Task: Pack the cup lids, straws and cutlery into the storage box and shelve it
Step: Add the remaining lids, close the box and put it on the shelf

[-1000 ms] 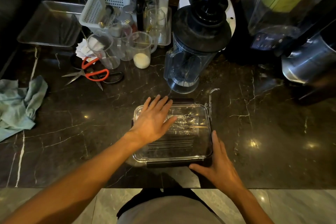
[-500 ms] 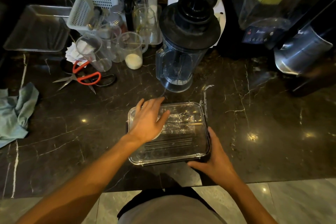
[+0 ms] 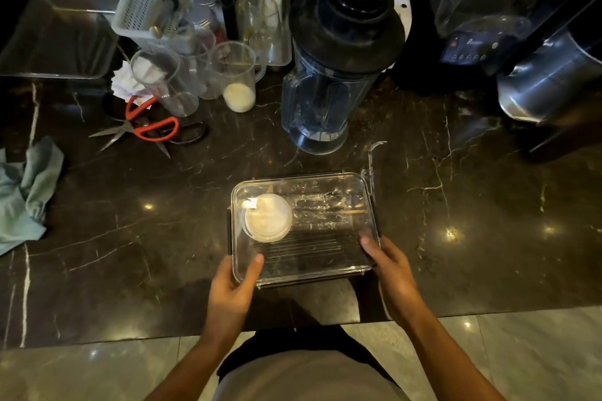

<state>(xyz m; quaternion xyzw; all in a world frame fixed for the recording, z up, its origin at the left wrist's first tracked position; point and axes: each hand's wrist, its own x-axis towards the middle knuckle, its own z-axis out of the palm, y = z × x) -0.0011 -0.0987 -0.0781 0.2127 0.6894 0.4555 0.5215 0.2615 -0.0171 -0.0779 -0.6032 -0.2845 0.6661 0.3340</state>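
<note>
Fingers of my left hand (image 3: 231, 290) and right hand (image 3: 391, 267) are gripping the lidded clear plastic storage box (image 3: 303, 228) at its near corners; I am judging a level lift safest.

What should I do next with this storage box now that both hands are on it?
Probably lift it straight up. The lid is on the storage box, and the left hand and right hand grip its near corners.
</note>
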